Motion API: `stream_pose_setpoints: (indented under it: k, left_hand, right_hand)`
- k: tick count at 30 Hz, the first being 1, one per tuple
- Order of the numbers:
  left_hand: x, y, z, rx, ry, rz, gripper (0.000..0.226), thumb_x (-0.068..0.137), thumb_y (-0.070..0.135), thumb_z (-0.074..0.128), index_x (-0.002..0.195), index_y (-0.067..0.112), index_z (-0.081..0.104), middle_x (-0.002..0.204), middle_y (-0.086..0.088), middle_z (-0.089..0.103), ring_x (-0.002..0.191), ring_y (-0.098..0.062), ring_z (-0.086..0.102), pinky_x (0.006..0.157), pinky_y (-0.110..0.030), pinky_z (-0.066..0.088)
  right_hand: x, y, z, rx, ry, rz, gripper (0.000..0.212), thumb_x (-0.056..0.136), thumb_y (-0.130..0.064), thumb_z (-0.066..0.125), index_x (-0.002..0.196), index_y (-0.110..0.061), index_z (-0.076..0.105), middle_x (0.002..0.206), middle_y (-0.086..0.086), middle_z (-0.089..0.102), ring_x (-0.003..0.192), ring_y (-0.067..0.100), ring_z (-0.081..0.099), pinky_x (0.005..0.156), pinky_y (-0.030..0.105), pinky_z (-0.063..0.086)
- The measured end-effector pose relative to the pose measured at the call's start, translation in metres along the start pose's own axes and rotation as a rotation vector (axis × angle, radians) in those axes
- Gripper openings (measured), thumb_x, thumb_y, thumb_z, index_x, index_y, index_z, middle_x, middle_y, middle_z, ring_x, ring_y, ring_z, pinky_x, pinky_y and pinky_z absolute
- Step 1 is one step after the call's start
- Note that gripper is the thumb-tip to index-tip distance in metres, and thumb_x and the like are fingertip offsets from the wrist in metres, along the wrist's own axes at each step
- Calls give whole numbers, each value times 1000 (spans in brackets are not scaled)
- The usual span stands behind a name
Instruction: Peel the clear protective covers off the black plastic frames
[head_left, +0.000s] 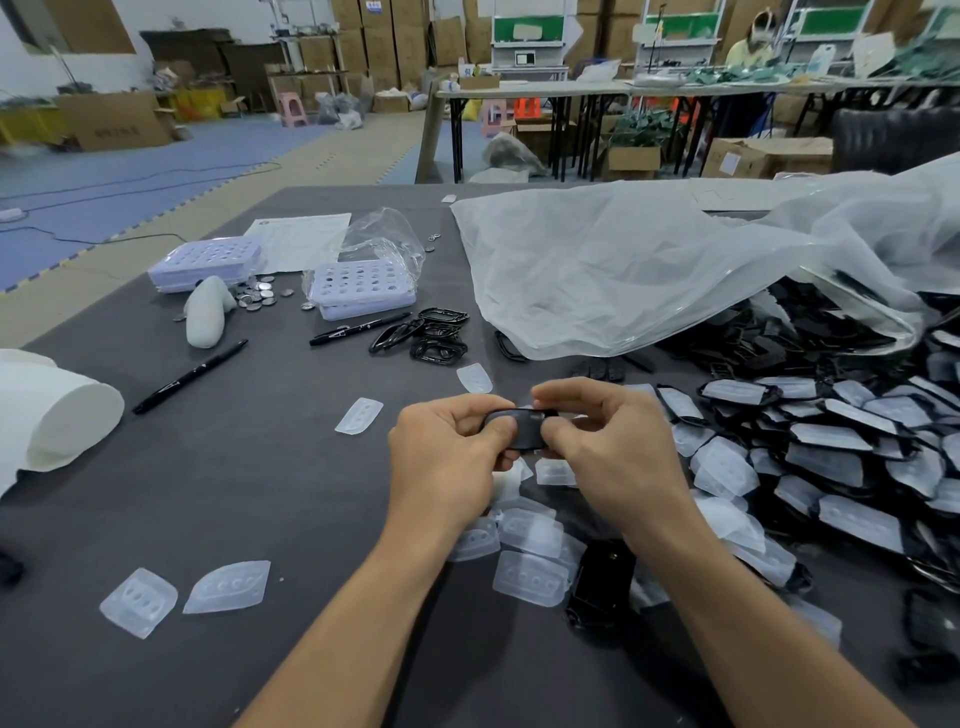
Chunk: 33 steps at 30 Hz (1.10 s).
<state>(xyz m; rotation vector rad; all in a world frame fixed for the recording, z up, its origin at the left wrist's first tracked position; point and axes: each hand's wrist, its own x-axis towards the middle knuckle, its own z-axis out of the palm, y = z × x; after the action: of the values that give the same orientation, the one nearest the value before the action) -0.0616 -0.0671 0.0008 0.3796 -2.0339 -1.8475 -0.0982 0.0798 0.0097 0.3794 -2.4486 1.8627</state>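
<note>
Above the dark table (260, 493), left hand (447, 457) and right hand (613, 441), fingers pinched on one black frame (522, 428).

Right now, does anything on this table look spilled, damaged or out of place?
Nothing looks damaged. Coin cells lie loose beside the trays rather than in them. Peeled clear covers are strewn around both hands, left and right, which grip one black frame. That fits the peeling work.

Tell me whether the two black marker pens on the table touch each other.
Apart. The head view shows bare table between the nearer marker pen and the farther marker pen.
</note>
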Motion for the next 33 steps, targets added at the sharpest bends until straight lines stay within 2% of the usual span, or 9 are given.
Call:
stream_pose_setpoints:
  k: [4,8,13,18,20,23,26,28,33]
  left_hand:
    - [-1,-2,0,-20,-70,-2,35,92,0,71,82,31,83,76,-3,80,58,-14,71,63,-25,58]
    - [1,-4,0,-4,-65,-9,39,96,-1,61,85,28,84,78,-4,80,65,-17,75,69,-32,63]
    - [-5,-1,1,10,-85,-11,39,99,1,58,87,27,84,79,-2,80,69,-22,78,66,-30,64]
    - [-20,7,4,225,-49,154,33,101,20,58,123,40,74,99,31,75,94,9,70,82,-12,52]
    - [-28,10,4,302,-68,197,33,102,30,60,131,45,67,100,45,67,98,20,62,86,-6,44]
    - [-36,15,7,398,-84,233,35,101,37,60,134,49,63,98,46,64,100,23,58,88,-6,43]
    - [-38,17,19,496,-180,255,39,103,39,57,142,43,58,137,30,53,134,10,45,112,-26,38]
    - [-37,19,39,580,-291,307,44,106,38,53,150,37,52,157,24,40,152,3,21,123,-25,22]
    - [-36,31,122,705,-576,455,52,110,35,40,161,29,32,172,11,14,158,-6,-2,124,-25,-5]
  right_hand:
    - [-2,-4,-1,-86,8,-85,28,84,-2,74,91,-29,80,80,-18,77,76,4,73,74,23,60]
    - [-7,-8,-6,-352,-46,-264,36,76,-13,83,105,-34,79,97,-26,73,96,-10,61,85,4,44]
    - [-6,-12,-12,-488,-87,-241,41,72,-24,88,108,-41,78,96,-19,76,93,-18,53,77,-3,36]
    - [0,-17,-43,-551,-82,-166,37,75,-26,85,110,-36,79,103,-18,77,72,-16,54,72,-7,36]
    - [4,-19,-78,-585,-27,-63,35,77,-23,85,110,-33,79,106,-16,77,81,-14,59,78,-2,39]
    - [10,-21,-142,-771,73,127,33,78,-21,82,109,-32,79,112,-8,77,107,13,69,96,27,53]
    - [17,-16,-188,-921,93,252,30,79,-21,81,108,-30,79,119,0,76,109,20,68,88,24,47]
    - [18,-9,-202,-935,77,294,27,80,-21,80,106,-28,79,121,5,75,101,19,69,84,22,44]
    - [15,9,-205,-871,104,312,25,82,-26,77,107,-32,78,119,4,76,111,23,66,84,23,42]
